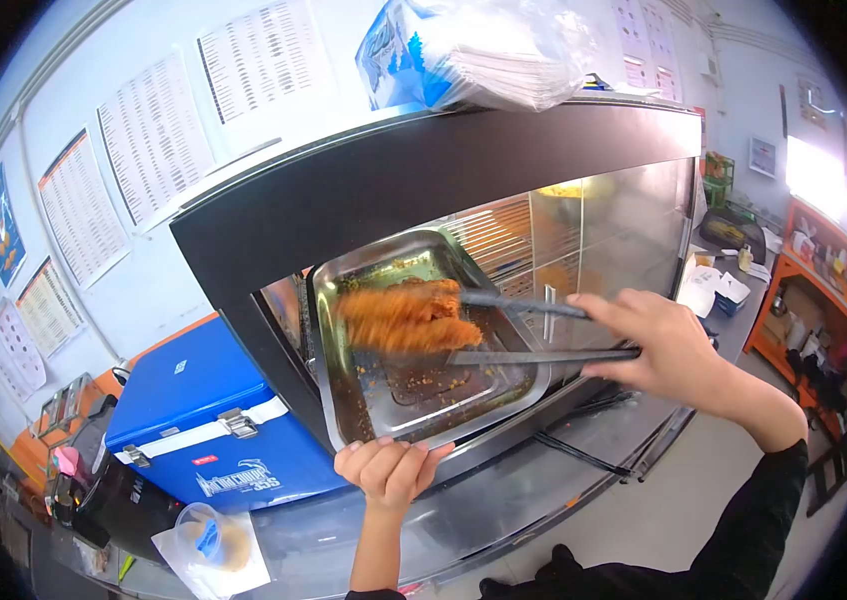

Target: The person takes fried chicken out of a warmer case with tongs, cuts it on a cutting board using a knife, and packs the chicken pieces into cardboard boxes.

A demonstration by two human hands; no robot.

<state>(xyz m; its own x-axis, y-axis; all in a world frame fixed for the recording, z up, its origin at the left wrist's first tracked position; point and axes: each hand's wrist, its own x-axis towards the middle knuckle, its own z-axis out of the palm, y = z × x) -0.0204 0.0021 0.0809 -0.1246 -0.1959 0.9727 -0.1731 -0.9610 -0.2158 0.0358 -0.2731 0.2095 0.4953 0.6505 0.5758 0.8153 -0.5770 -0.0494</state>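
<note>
My right hand [658,345] is wrapped round a pair of dark tongs [553,355], whose tips point left over a metal tray [493,400]. Browned fried food [408,318], blurred by motion, lies between and beyond the tong tips, above the tray. Whether it touches the tray is unclear. Crumbs and oil mark the tray's bottom. My left hand [393,470] grips the tray's near rim with curled fingers. The tray is tilted at the open front of a glass-sided display cabinet [433,155].
Left of the cabinet stands a blue cooler box [223,420], with a plastic cup [208,535] on paper before it. A bag of paper items [493,55] lies on the cabinet. Black cables [583,455] cross the metal counter. Orange shelving [808,300] stands at the right.
</note>
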